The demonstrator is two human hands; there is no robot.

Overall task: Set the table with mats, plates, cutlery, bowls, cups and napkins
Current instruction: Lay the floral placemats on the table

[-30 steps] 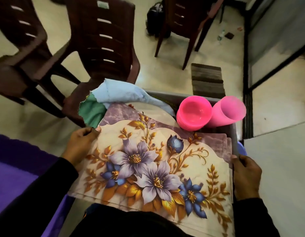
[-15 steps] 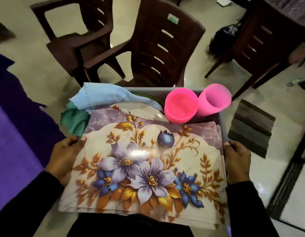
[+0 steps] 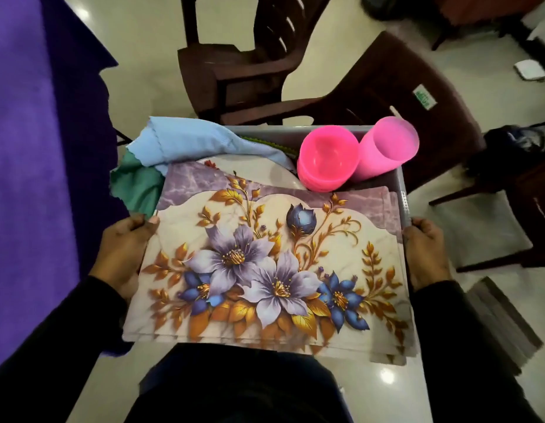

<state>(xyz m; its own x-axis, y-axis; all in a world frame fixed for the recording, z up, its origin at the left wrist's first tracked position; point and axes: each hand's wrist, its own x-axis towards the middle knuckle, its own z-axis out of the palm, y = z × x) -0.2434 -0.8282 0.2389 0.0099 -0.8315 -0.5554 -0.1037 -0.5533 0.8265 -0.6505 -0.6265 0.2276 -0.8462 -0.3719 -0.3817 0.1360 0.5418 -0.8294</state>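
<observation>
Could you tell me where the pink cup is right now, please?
In the head view, the pink cup lies tilted in the grey crate's far right corner, beside the pink bowls.

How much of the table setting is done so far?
Nothing looks laid yet. Both hands, left and right, hold the grey bin with everything aboard: floral mats, pink bowls, pink cup, cloths. Laying it all out on the table remains.

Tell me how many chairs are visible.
2: one chair beyond the tray, one chair right of it. Furniture at the right edge may be more chairs.
</observation>
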